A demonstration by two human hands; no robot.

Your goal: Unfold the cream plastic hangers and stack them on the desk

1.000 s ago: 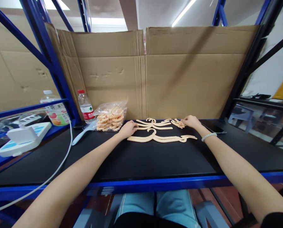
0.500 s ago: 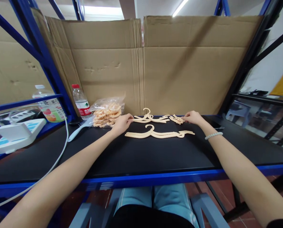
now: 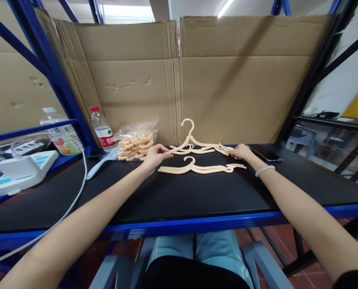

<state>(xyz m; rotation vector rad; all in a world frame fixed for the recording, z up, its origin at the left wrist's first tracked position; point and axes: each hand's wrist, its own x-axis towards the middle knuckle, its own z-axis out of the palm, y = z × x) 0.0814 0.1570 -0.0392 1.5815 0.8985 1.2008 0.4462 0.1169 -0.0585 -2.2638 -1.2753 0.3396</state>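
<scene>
Worktop (image 3: 172, 202) comes first, black. Clock read from the middle of the tilted hanger (image 3: 203, 143), 12 = far side. Front hanger (image 3: 179, 171) is laid flat at 6, long axis 9 to 3. Tilted hanger is held beyond it, same long axis, hook tipped up. Its 9 end is pinched by the left hand (image 3: 156, 155), the nearer one. Right hand (image 3: 240, 153) is placed at 3, closed on small pieces (image 3: 222, 148) by the other end; whether these are joined to the hanger can't be told. Flat hanger (image 3: 203, 151) is seen just under. Phone (image 3: 264, 153) at 3, beside right hand. Clear bag (image 3: 127, 130) at 9, filled with beige pieces (image 3: 136, 145). Red-capped bottle (image 3: 105, 134) and white-capped bottle (image 3: 66, 140) are stood farther out, same direction; fill levels not readable. Cardboard (image 3: 233, 92) at 12.
</scene>
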